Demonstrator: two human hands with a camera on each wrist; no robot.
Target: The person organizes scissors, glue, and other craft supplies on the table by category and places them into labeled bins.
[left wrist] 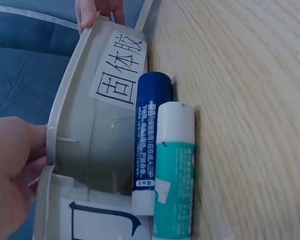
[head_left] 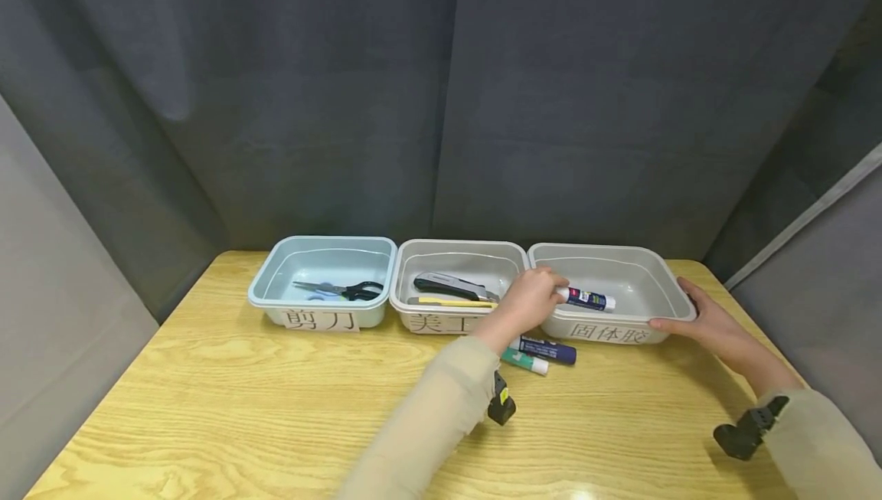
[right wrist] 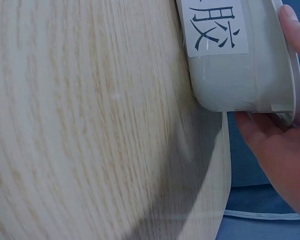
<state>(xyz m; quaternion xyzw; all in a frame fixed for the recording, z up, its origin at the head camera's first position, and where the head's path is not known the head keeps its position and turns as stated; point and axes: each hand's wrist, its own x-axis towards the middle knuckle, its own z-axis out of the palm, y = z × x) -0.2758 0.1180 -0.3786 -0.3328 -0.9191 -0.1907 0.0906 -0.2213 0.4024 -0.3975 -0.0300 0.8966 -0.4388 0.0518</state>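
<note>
In the head view my left hand (head_left: 529, 299) reaches over the front left of the right-hand grey bin (head_left: 637, 264). Its fingers pinch the white end of a dark blue glue stick (head_left: 587, 299) inside that bin. The bin wall hides this stick in the left wrist view. My right hand (right wrist: 285, 142) holds the same bin at its right end, thumb on the front rim and fingers below the rim outside. Before the bins lie a navy glue stick (left wrist: 154, 125) and a green glue stick with a white cap (left wrist: 174, 170), side by side on the table.
Left of that bin stands a middle grey bin (head_left: 463, 247) holding a grey-black utility knife (head_left: 448, 285) and a yellow one (head_left: 451, 302). A light blue bin (head_left: 324, 244) at the left holds black-handled scissors (head_left: 347, 290) and something blue. A dark curtain (head_left: 441, 102) hangs behind the wooden table (head_left: 241, 408).
</note>
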